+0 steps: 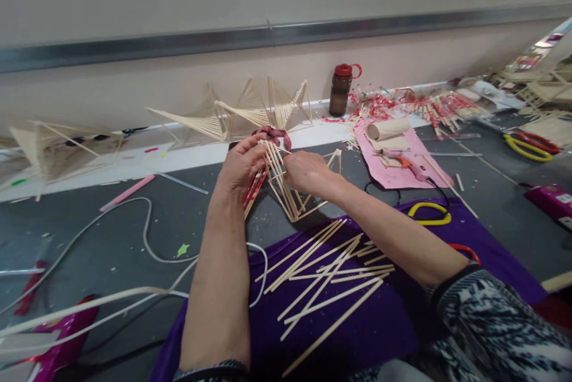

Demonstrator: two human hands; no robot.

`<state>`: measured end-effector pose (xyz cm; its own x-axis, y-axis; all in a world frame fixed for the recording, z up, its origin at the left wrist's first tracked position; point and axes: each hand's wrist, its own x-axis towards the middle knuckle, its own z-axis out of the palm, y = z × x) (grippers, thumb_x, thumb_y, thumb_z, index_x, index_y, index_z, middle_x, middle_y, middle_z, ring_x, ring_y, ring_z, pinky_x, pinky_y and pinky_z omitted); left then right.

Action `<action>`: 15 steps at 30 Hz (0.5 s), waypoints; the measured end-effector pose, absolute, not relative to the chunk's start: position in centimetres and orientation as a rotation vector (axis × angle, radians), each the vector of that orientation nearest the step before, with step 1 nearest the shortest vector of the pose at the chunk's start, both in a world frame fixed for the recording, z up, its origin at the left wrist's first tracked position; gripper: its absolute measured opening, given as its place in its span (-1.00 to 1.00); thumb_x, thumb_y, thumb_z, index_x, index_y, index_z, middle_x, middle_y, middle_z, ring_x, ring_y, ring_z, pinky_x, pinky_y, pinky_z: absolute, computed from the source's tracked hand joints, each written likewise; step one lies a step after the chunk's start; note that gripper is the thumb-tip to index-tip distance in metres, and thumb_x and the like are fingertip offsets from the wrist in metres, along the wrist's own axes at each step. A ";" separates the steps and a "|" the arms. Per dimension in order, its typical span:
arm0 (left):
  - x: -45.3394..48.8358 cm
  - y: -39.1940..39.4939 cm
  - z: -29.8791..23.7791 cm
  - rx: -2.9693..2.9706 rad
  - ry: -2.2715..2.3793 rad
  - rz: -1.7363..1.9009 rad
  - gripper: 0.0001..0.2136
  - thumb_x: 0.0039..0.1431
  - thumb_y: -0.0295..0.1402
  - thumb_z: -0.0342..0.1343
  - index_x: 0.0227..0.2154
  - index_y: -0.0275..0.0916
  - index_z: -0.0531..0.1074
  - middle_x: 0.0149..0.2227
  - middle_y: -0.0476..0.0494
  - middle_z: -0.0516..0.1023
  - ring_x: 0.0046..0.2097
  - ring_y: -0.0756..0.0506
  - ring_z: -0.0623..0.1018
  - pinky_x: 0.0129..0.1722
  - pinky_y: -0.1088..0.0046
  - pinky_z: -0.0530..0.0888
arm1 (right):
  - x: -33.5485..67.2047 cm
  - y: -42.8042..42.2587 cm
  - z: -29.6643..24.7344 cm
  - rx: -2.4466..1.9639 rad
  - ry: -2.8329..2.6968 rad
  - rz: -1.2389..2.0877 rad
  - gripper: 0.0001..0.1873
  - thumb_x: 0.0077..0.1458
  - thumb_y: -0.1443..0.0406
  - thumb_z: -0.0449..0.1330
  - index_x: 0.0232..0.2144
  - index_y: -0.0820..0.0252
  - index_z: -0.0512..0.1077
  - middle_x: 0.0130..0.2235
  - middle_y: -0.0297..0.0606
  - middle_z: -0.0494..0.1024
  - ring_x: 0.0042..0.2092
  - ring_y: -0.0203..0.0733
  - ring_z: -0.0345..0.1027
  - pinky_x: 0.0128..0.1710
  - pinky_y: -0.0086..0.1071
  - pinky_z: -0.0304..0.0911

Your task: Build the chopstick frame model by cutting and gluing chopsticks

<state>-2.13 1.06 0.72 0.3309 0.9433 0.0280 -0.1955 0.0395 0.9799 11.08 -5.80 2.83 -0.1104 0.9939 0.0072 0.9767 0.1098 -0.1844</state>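
Left hand (245,161) grips a wooden-stick frame (279,174) while the right hand (308,171) curls against it

In the head view, the frame stands tilted over the dark grey tabletop (107,224), near the middle of the view. It is made of thin pale sticks, several lying side by side in a narrow fan, others meeting at angled corners. The left hand is closed on the upper end of the fan, its thumb and fingers pinching the stick tips. The right hand is folded at the fan's other side; its fingertips are hidden, so whether it pinches a stick cannot be told.

Under the left hand lie red printed paper sleeves (255,189). Just behind the hands is a dark red bundle (280,136).

Nearer the person, loose wooden sticks (315,295) lie crossed on a purple cloth (384,334), with yellow scissor handles (429,221) by its far edge. Beyond, a pink glue gun (417,168) and a cardboard tube (389,129) lie on a pink sheet (378,174).

Along the wall are finished-looking fanned stick models (243,112) and a dark bottle (339,96) with a red cap, beside a pile of torn red wrappers (379,103). To the left, white cables (146,233) cross the tabletop near a green star (183,249) and a pink rod (128,193).
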 end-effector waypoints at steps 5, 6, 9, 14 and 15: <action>-2.0 1.2 0.5 1.235 0.804 1.059 -0.66 -0.23 -0.41 0.27 -0.27 -0.25 0.46 -0.29 -0.13 0.55 -0.29 -0.06 0.52 -0.32 0.43 0.45 | 11.1 -5.9 2.9 -2.007 -2.231 0.203 -0.75 0.00 0.37 0.07 -0.27 0.26 0.48 -0.24 0.01 0.55 -0.20 -0.02 0.44 -0.32 -0.31 0.32; -2.0 1.2 0.4 1.240 0.786 1.056 -0.66 -0.23 -0.41 0.28 -0.27 -0.24 0.46 -0.29 -0.14 0.55 -0.29 -0.07 0.53 -0.33 0.42 0.45 | 11.1 -5.9 2.9 -2.007 -2.231 0.206 -0.75 0.00 0.37 0.07 -0.27 0.25 0.48 -0.24 0.00 0.55 -0.20 -0.02 0.44 -0.33 -0.31 0.32; -2.1 1.4 0.2 1.256 0.739 1.049 -0.67 -0.20 -0.40 0.27 -0.26 -0.23 0.45 -0.26 -0.16 0.55 -0.27 -0.11 0.53 -0.34 0.38 0.47 | 11.2 -5.8 2.8 -2.010 -2.234 0.214 -0.74 -0.01 0.38 0.06 -0.27 0.24 0.48 -0.24 0.00 0.55 -0.20 -0.01 0.44 -0.33 -0.30 0.32; -2.0 1.3 0.1 1.279 0.714 1.044 -0.65 -0.18 -0.38 0.26 -0.23 -0.23 0.43 -0.23 -0.19 0.55 -0.25 -0.15 0.54 -0.37 0.35 0.48 | 11.1 -5.6 2.6 -1.994 -2.252 0.214 -0.74 0.00 0.39 0.05 -0.27 0.24 0.47 -0.24 -0.01 0.54 -0.20 -0.03 0.44 -0.32 -0.30 0.32; -2.0 1.3 0.1 1.283 0.716 1.041 -0.64 -0.18 -0.38 0.26 -0.22 -0.23 0.43 -0.23 -0.19 0.55 -0.25 -0.15 0.54 -0.38 0.36 0.48 | 11.1 -5.6 2.6 -1.996 -2.253 0.219 -0.74 0.00 0.39 0.05 -0.27 0.24 0.47 -0.24 -0.01 0.54 -0.20 -0.02 0.44 -0.32 -0.30 0.32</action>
